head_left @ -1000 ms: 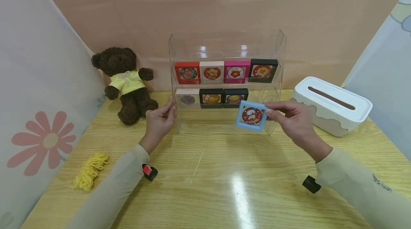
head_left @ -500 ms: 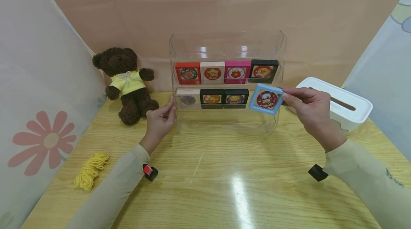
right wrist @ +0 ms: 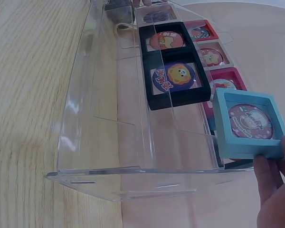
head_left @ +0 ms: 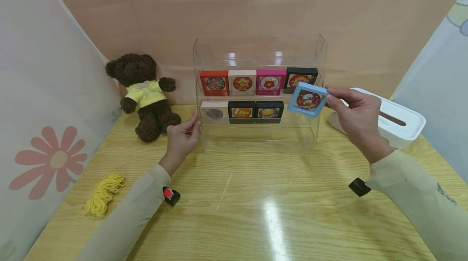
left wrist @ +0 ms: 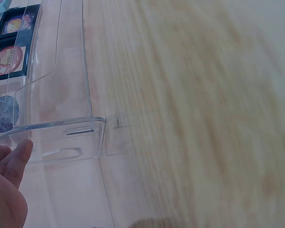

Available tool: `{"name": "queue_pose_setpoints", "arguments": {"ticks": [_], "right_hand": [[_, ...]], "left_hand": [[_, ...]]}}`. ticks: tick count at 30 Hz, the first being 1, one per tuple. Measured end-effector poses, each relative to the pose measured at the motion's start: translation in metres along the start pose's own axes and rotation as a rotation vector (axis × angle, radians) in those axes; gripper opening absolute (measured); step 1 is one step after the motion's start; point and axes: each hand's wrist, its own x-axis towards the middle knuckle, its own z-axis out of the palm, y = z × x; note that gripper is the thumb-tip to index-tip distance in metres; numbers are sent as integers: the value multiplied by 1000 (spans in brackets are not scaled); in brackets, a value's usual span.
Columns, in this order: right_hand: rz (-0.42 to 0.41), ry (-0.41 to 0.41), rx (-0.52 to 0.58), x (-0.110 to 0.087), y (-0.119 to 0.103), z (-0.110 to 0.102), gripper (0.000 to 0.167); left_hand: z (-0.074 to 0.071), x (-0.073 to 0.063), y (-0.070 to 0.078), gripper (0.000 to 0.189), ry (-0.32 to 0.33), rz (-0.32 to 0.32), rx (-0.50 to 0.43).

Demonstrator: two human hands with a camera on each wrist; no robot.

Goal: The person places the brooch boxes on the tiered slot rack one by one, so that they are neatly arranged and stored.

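Observation:
My right hand (head_left: 356,116) pinches a light blue square frame (head_left: 308,99) by its right edge. Inside the frame is a round red badge with a cartoon figure. The frame is tilted and held in front of the right end of a clear acrylic display rack (head_left: 256,135), overlapping the black framed badge (head_left: 302,77) of the upper tier. My left hand (head_left: 183,137) grips the rack's left side panel with thumb and fingertips. On the lower tier stand a pale frame (head_left: 214,112) and two black frames, one being the lion badge frame (right wrist: 175,78).
Red (head_left: 214,83), white (head_left: 242,83) and magenta (head_left: 270,82) framed badges line the upper tier. A brown teddy bear (head_left: 140,94) sits left of the rack. Yellow yarn (head_left: 105,194) lies at front left. A white tissue box (head_left: 404,125) stands behind my right hand.
My right hand has carried the blue frame up and to the right, from low in front of the rack to the level between its tiers. My left hand stays on the side panel.

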Motion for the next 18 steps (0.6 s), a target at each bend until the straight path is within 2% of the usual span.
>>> {"name": "queue_pose_setpoints", "arguments": {"ticks": [5,8,11,12,15,18], "right_hand": [[-18,9,15,5,3,2,18],[-30,25,-4,7,4,4,17],[-38,50,-2,10,6,6,15],[-46,55,-3,11,8,6,14],[-82,60,-11,13,12,7,14],[-123,49,-53,12,15,8,14]], "left_hand": [[0,-1,-2,30,3,5,-16],[-3,4,13,29,5,11,-14],[-3,4,14,29,2,2,-11],[-3,4,13,29,0,2,-11],[-1,-1,-2,30,-3,-4,-11],[0,-1,-2,30,-5,-5,-8]]}}
